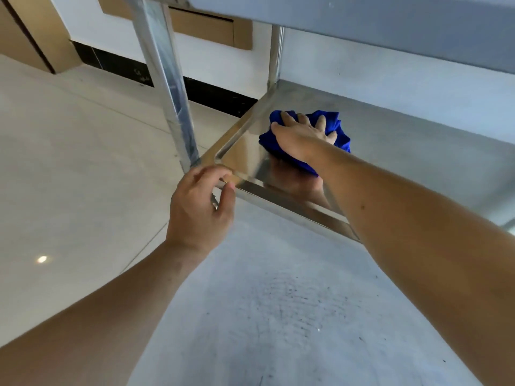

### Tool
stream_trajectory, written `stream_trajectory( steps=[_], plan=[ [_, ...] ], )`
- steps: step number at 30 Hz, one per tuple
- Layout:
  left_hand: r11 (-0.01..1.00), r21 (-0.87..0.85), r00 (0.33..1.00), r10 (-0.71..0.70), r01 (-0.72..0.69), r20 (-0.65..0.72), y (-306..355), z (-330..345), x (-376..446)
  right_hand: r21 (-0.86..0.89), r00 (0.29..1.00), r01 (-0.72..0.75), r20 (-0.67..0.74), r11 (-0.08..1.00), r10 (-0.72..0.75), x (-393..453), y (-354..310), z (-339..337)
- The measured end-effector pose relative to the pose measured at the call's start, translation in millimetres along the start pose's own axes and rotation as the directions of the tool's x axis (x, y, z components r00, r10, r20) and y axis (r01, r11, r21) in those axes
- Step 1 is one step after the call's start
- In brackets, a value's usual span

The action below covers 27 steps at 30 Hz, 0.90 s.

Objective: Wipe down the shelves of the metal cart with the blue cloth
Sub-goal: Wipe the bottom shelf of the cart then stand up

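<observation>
At the far left lies open pale floor (69, 162), bare up to the wall (223, 65), where brown panels (203, 26) and a dark baseboard (117, 65) run along the bottom. Next comes the near left post (164, 79) of the metal cart (418, 162), a shiny upright that meets the middle shelf (404, 151) at its near left corner. The left hand (199, 204) grips that corner: its fingers (214, 171) are curled over the raised rim while the thumb presses against the front edge from below.

Just to the right, on the shelf surface near the left rim, sits the bunched blue cloth (344, 140). The right hand (303, 132) lies flat on top of it, fingers (322, 122) spread and pressing down, with cloth showing beyond the fingertips and at both sides of the palm. The polished surface mirrors the hand and cloth just in front of them.

A rear post (276, 57) stands behind the cloth at the shelf's back left corner. To the right the shelf stretches wide and bare. The upper shelf (390, 23) overhangs it closely, leaving a low gap above the hand. Below, the bottom shelf (278, 302) shows dark specks and smudges.
</observation>
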<state>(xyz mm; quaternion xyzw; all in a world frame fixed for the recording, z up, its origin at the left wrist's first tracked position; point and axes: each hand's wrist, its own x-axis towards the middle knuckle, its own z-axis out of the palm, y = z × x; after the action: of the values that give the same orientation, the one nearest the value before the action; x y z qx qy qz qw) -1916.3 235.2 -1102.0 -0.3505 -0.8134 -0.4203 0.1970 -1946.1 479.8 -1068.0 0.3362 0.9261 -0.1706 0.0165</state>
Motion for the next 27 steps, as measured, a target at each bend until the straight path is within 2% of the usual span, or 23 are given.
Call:
stream_trajectory(
  steps=[3, 4, 6, 7, 9, 12, 16, 20, 23, 27],
  plan=[
    [0.992, -0.07, 0.994, -0.107, 0.109, 0.023, -4, -8, -4, 0.036, 0.991, 0.13, 0.035, 0.991, -0.131, -23, -17, 8],
    [0.962, -0.166, 0.976, -0.215, 0.218, 0.039, -4, -9, -3, 0.038, 0.984, 0.172, 0.044, 0.984, -0.173, -33, -24, 11],
    [0.774, -0.404, 0.866, -0.488, 0.488, 0.11, -3, -14, 4, 0.025, 0.966, 0.248, 0.066, 0.968, -0.249, -51, -42, 16],
    [0.662, -0.483, 0.798, -0.585, 0.573, 0.144, -3, -17, 8, 0.008, 0.954, 0.288, 0.08, 0.958, -0.288, -61, -53, 19],
    [0.556, -0.534, 0.723, -0.671, 0.637, 0.164, -2, -24, 12, -0.04, 0.934, 0.351, 0.092, 0.936, -0.346, -81, -71, 29],
    [0.606, -0.482, 0.715, -0.697, 0.633, 0.062, 0, -29, 11, -0.085, 0.929, 0.371, 0.04, 0.925, -0.369, -107, -83, 43],
    [0.731, -0.167, 0.726, -0.68, 0.661, -0.1, 12, -35, 18, -0.263, 0.899, 0.4, -0.075, 0.878, -0.431, -131, -65, 48],
    [0.849, -0.022, 0.849, -0.528, 0.528, -0.009, 44, -30, 25, -0.372, 0.872, 0.426, -0.073, 0.824, -0.484, -151, -19, 47],
    [0.872, -0.061, 0.873, -0.479, 0.485, 0.091, 74, -21, 35, -0.409, 0.874, 0.411, -0.077, 0.814, -0.48, -167, 24, 39],
    [0.912, -0.075, 0.908, -0.39, 0.404, 0.154, 119, 1, 37, -0.4, 0.883, 0.39, -0.093, 0.829, -0.46, -196, 87, 25]
  ],
)
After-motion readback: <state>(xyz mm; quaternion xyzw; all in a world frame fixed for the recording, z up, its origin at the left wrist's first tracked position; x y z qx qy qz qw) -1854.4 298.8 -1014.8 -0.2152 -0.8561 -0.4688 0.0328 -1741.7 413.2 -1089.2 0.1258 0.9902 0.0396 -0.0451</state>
